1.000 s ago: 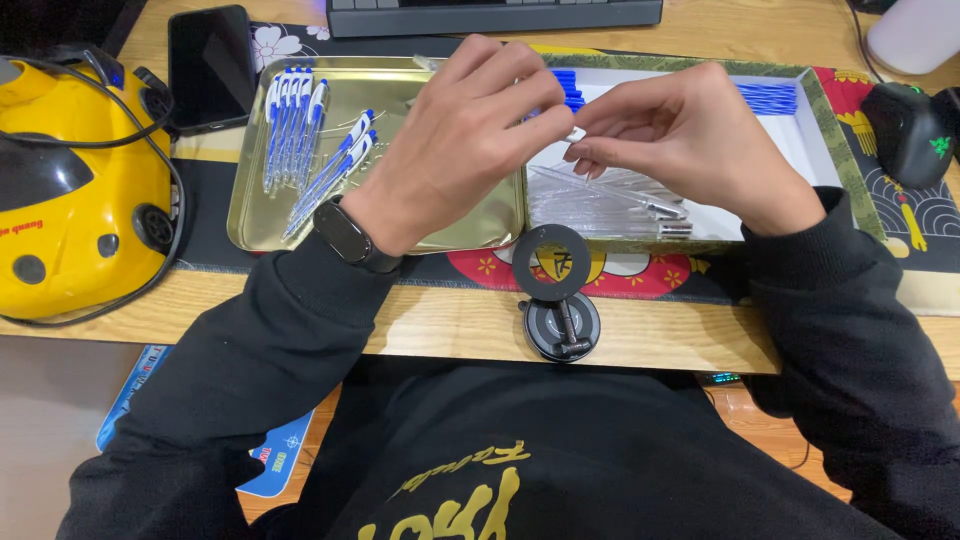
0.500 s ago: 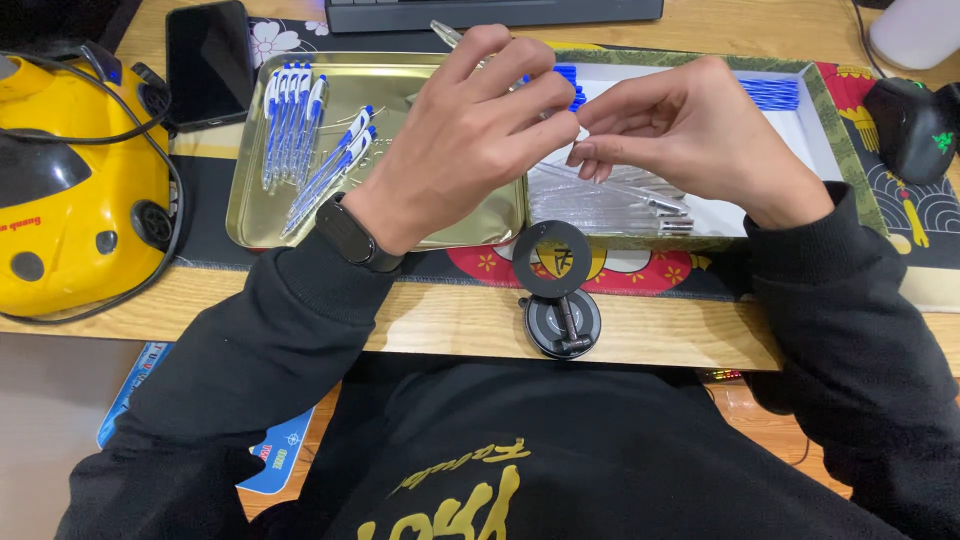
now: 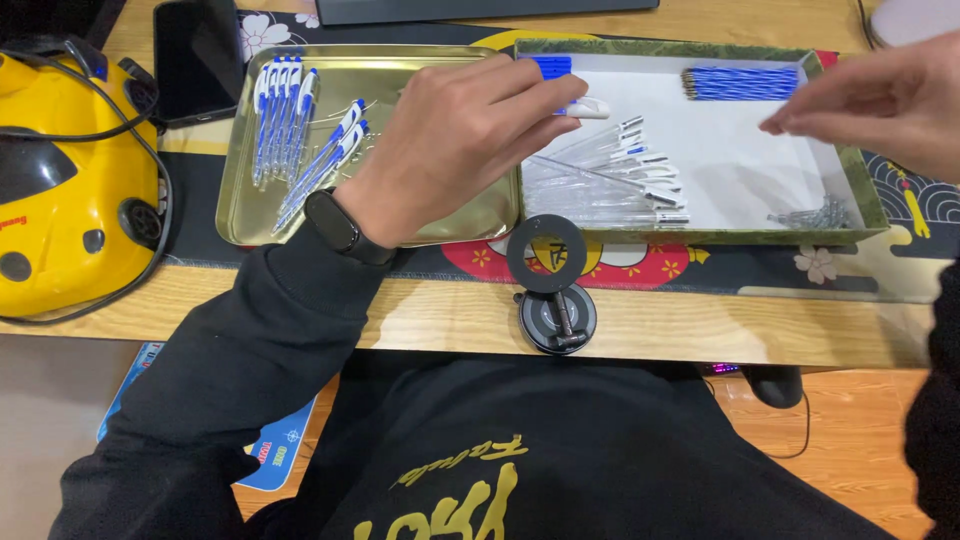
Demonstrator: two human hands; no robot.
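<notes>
My left hand (image 3: 455, 140) hovers over the right part of a gold metal tray (image 3: 420, 70) and grips a white pen part with a blue end (image 3: 580, 108). My right hand (image 3: 880, 105) is off to the right above the white box tray (image 3: 720, 150), fingers pinched close together; whether it holds anything I cannot tell. In the box lie clear pen barrels (image 3: 610, 180), a bundle of blue refills (image 3: 740, 83) and small metal springs (image 3: 810, 215). Assembled blue and white pens (image 3: 280, 120) lie in the gold tray's left part.
A yellow helmet-like device (image 3: 60, 190) with black cables sits at the left. A black phone (image 3: 195, 60) lies behind the gold tray. A round black stand (image 3: 553, 290) sits at the desk's front edge. A patterned mat (image 3: 900, 260) lies under the trays.
My hands were joined over the box, working one pen. Now they have parted: the right hand has moved right over the box, the left keeps the pen part.
</notes>
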